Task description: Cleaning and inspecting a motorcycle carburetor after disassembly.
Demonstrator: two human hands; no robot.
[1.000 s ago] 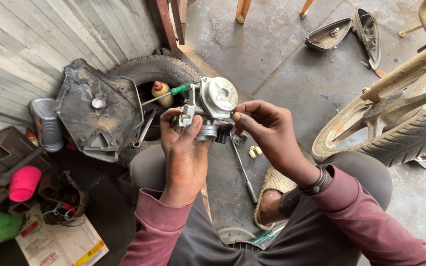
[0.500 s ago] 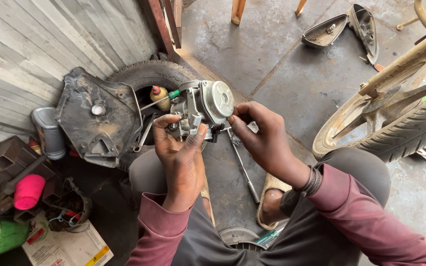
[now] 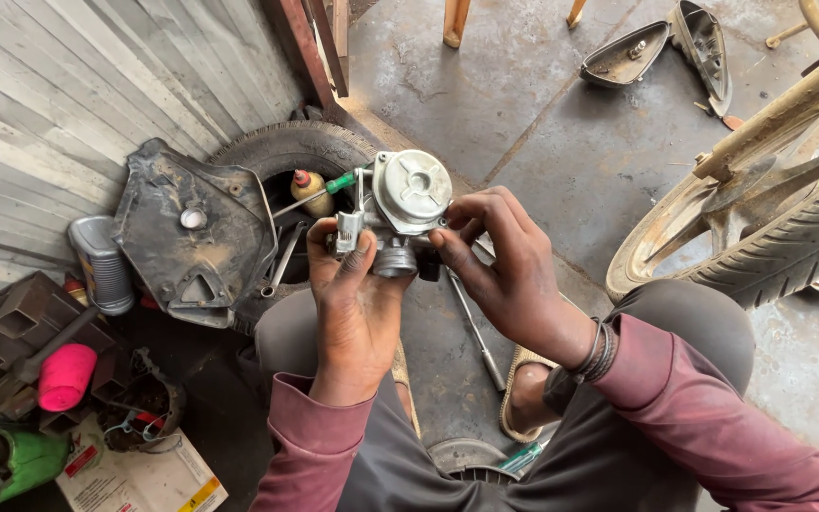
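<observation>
The concrete floor (image 3: 542, 123) carries everything here; there is no worktop. At the right stands a dusty motorcycle wheel (image 3: 760, 218), its tyre reaching the frame edge. At the left an old tyre (image 3: 286, 152) lies flat against the wooden wall, and a dirty black plastic cover (image 3: 191, 246) leans on it. A small yellow bottle with a red cap (image 3: 307, 190) sits inside the tyre hole, likely so it cannot roll away. A grey can (image 3: 101, 265) stands beside the cover, and a pink cup (image 3: 66, 376) lies lower left.

The person sits low, knees apart, and holds a metal carburetor (image 3: 400, 213) up between both hands, above the floor and near the tyre. The left hand (image 3: 357, 303) is closed around its lower body from beneath, apparently to keep it steady. The right hand (image 3: 509, 261) pinches its right side with the fingertips, round cap turned toward the camera. A long thin metal tool (image 3: 476, 332) lies on the floor under the hands.
</observation>
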